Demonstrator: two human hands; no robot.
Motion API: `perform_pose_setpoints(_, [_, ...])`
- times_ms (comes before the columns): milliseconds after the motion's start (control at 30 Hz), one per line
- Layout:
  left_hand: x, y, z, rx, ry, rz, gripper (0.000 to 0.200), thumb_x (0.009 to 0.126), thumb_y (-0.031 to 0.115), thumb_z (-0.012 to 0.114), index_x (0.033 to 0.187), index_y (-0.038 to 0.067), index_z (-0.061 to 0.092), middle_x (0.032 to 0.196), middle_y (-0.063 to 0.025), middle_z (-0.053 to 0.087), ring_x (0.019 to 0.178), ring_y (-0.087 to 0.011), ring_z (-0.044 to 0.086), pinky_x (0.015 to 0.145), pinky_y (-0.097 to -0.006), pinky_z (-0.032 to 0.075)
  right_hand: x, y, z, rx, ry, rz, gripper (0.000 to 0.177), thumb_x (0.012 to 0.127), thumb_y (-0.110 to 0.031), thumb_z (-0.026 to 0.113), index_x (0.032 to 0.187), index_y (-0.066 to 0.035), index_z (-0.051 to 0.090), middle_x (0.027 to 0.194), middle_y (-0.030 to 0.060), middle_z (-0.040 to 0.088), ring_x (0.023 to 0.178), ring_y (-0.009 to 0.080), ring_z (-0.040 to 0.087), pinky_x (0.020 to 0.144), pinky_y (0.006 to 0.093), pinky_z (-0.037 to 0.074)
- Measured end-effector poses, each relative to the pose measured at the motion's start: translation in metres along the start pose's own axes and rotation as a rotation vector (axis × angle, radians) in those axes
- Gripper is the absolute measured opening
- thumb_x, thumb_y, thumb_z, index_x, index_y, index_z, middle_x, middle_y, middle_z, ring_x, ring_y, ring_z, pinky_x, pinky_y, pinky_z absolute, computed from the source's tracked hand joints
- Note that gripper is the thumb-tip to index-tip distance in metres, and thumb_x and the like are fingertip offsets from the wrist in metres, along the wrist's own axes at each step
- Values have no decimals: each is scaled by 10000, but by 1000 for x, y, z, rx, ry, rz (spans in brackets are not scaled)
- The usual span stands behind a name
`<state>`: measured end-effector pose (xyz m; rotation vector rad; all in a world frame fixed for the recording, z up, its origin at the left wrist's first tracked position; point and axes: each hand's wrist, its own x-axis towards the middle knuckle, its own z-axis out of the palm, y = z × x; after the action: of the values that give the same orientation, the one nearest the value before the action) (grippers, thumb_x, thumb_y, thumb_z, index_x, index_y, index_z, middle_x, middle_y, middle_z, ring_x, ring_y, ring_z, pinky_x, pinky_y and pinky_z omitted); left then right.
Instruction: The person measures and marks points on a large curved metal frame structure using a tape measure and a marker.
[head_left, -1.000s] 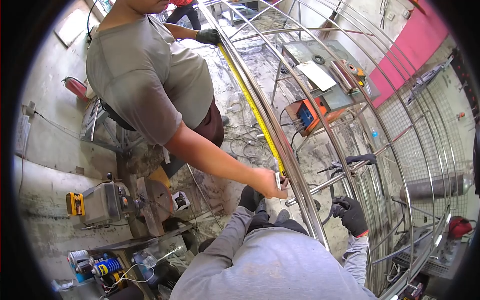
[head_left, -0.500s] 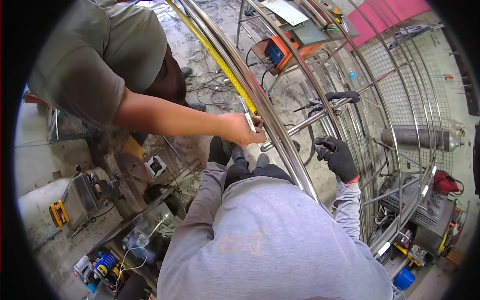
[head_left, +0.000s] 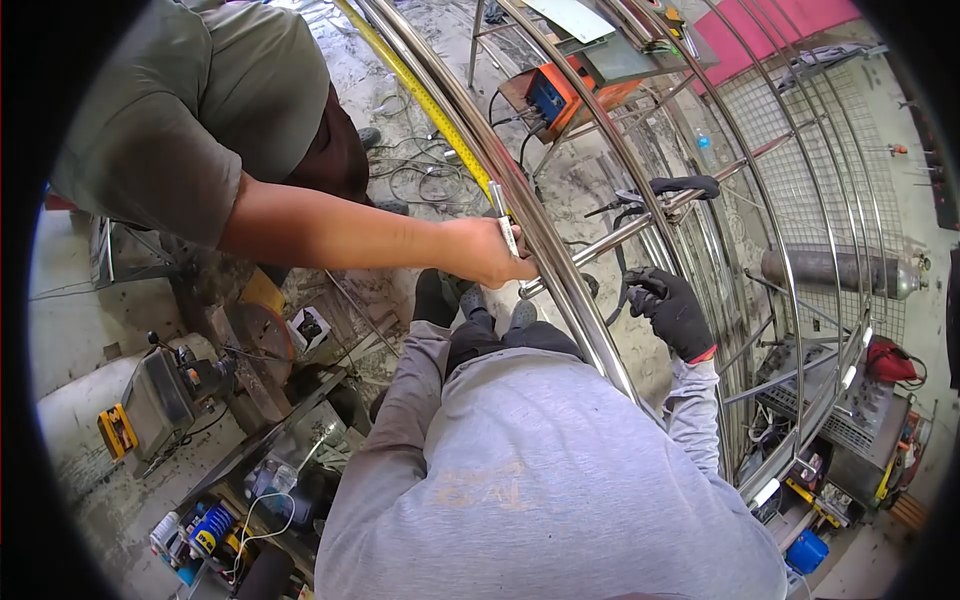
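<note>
My right hand [head_left: 670, 313], in a black glove with a red cuff edge, is raised right of the steel tubes [head_left: 560, 265]. Its fingers are curled in; whatever they may hold is hidden. My left hand [head_left: 434, 300], also in a black glove, hangs low beside my legs, under a co-worker's forearm, and its fingers are not distinct. The co-worker's bare hand [head_left: 490, 252] holds a white-and-silver marker-like pen [head_left: 504, 222] against the tubes. A yellow tape measure blade [head_left: 430, 105] lies stretched along them.
A black-handled clamp [head_left: 685, 187] grips a crossbar of the curved metal frame [head_left: 745, 150]. An orange welding machine [head_left: 560, 100] stands beyond it. Cables [head_left: 425, 175] lie on the floor. A gas cylinder [head_left: 840, 275] is at right, a cluttered tool bench [head_left: 270, 490] at lower left.
The co-worker's hand has shifted slightly right and closer to the tubes, and the pen now stands more upright. My gloved hands have barely moved.
</note>
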<state>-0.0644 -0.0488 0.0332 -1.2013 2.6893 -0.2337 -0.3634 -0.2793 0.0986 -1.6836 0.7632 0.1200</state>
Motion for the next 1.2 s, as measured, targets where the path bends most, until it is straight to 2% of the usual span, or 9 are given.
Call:
perform_pose_setpoints(133, [6,4,30,269,-75,138,340,875,148,606,1159,-36,574,1044,-63,457,1013,-202,601,882,-341,593,-1,-4,1,11,3,-9,278,968,-93,727,1213,39,708,977,59,744,787,105,644,727,272,545])
perform_pose_setpoints(200, [11,19,114,1382,456,-171,323,881,140,617,1165,-12,586,1019,-51,463,995,-192,604,887,-331,588,-2,-3,2,26,16,-1,267,969,-89,723,1202,39,711,971,56,742,785,103,642,724,270,541])
perform_pose_setpoints(233, [10,14,101,1389,453,-167,323,881,140,617,1165,-12,586,1019,-51,463,995,-192,604,887,-331,588,-2,-3,3,42,29,8,256,969,-86,720,1192,39,715,966,52,740,783,101,639,722,268,538])
perform_pose_setpoints(300, [9,7,56,896,-9,162,338,882,130,626,1195,7,595,1062,-54,517,979,-181,605,883,-319,590,-2,-3,1,19,23,-2,245,965,-83,721,1178,37,719,958,46,735,786,97,636,721,265,533])
perform_pose_setpoints(333, [0,2,73,910,-28,162,338,882,130,626,1195,7,595,1062,-54,517,979,-181,605,883,-319,590,-2,-2,-1,-5,16,0,234,961,-79,722,1165,35,722,951,40,730,790,94,634,721,261,529])
perform_pose_setpoints(600, [22,153,147,2090,-1633,1137,376,1096,362,462,1249,52,610,1172,-128,710,938,-256,717,851,-391,591,-1,-2,1,59,1,-7,252,960,-52,714,1198,33,707,942,25,718,797,88,626,738,260,532])
perform_pose_setpoints(700, [18,148,108,2078,-1573,1342,392,1085,388,485,1258,60,614,1095,-110,723,914,-238,717,812,-372,589,-1,-3,1,32,-6,-5,248,960,-45,710,1193,38,708,915,37,713,772,87,624,724,261,534])
perform_pose_setpoints(833, [20,153,130,2116,-1590,1243,410,1082,420,490,1245,67,622,1055,-101,729,885,-233,716,787,-363,582,-1,-4,4,-16,-1,-43,236,956,-55,717,1174,36,715,876,27,706,760,88,625,714,262,531])
perform_pose_setpoints(1200, [24,154,132,2114,-1524,1337,426,1078,455,495,1196,75,649,1020,-107,730,868,-248,713,802,-392,580,-1,-2,4,20,-62,-34,250,952,-60,729,1180,41,712,887,49,729,760,97,649,702,265,527])
